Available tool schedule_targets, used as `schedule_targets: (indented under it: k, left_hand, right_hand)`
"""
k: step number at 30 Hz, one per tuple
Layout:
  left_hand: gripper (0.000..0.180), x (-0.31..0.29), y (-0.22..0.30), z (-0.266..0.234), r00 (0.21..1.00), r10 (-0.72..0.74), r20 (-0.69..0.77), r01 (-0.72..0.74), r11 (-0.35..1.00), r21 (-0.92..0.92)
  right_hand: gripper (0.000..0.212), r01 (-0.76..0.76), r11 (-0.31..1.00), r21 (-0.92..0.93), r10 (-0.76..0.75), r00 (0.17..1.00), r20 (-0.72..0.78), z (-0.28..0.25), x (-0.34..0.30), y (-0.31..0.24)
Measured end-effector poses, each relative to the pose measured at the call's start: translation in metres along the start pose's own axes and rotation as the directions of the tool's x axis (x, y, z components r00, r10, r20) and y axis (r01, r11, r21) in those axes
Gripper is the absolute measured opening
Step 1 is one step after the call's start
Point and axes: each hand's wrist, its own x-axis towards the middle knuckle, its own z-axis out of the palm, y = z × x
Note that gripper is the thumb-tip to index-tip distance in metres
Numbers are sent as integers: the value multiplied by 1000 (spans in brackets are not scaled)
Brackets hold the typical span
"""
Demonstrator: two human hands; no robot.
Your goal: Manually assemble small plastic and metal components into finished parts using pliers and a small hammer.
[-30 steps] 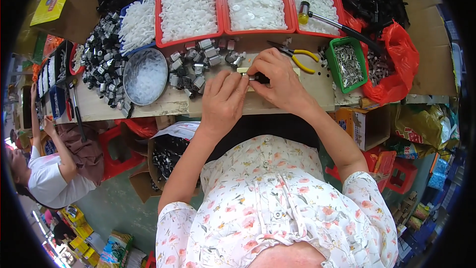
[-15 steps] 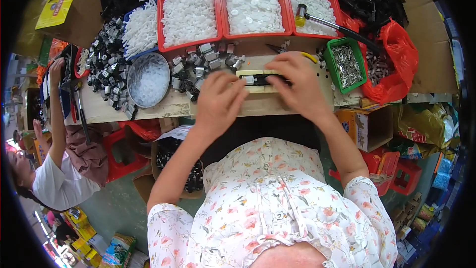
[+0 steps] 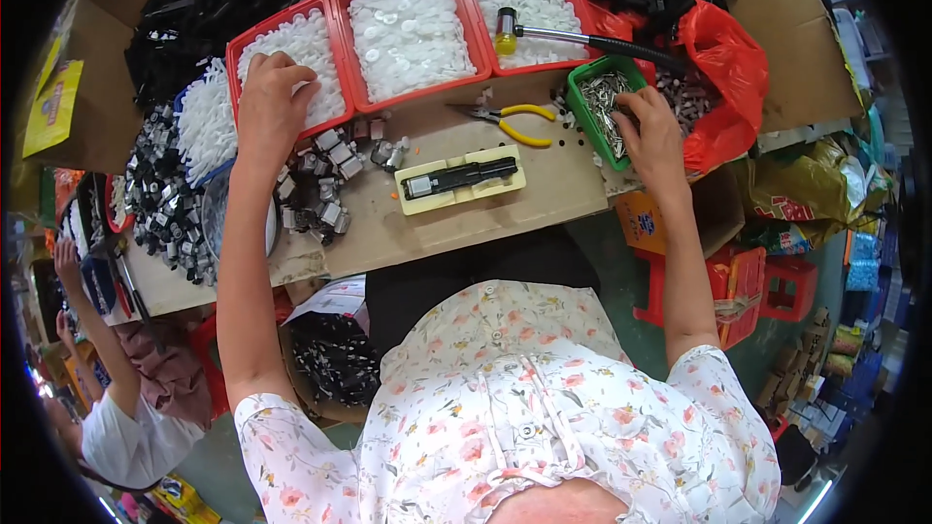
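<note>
My left hand (image 3: 275, 102) reaches into the left red tray (image 3: 233, 68), its fingers curled down among small white plastic parts (image 3: 325, 58); what they pinch is too small to make out. At the green tray (image 3: 621, 163), my right hand (image 3: 649, 131) has thumb and fingertips bent over small metal pins (image 3: 604, 102); whether a pin is between them is hidden. Between my arms, a cream-coloured fixture (image 3: 461, 206) lies on the bench, slightly tilted. A long black part (image 3: 485, 171) with a silvery block (image 3: 420, 186) at its left end rests in it.
Yellow-handled pliers (image 3: 515, 124) lie behind the fixture. A hammer (image 3: 582, 39) rests across the right red tray (image 3: 587, 15). Metal-and-black pieces (image 3: 320, 184) are heaped at left beside a round bowl (image 3: 216, 218). A red plastic bag (image 3: 728, 68) stands at right. Another person (image 3: 136, 417) works at far left.
Both hands have left the fixture. My left hand moved to the left red tray, my right to the green tray. The black part stays in the fixture. The whole view has shifted and turned.
</note>
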Motion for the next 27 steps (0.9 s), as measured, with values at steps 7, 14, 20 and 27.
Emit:
schedule_targets:
  k: [7,14,20,27]
  left_hand:
    - [11,-5,7,-1,986,-20,-163,-9,985,-174]
    - [13,-37,60,-14,888,-423,180,360,397,-844]
    - [14,-83,115,10,814,-364,454,297,-411,-862]
    - [14,-104,159,33,780,-206,592,290,-719,-631]
  right_hand:
    - [12,37,999,15,-37,999,-16,2,8,5]
    - [10,14,997,81,-13,1000,-19,7,11,10]
    - [6,-92,931,353,132,987,-94,-7,7,-8]
    - [5,-195,332,923,-43,974,222,3,-10,-112]
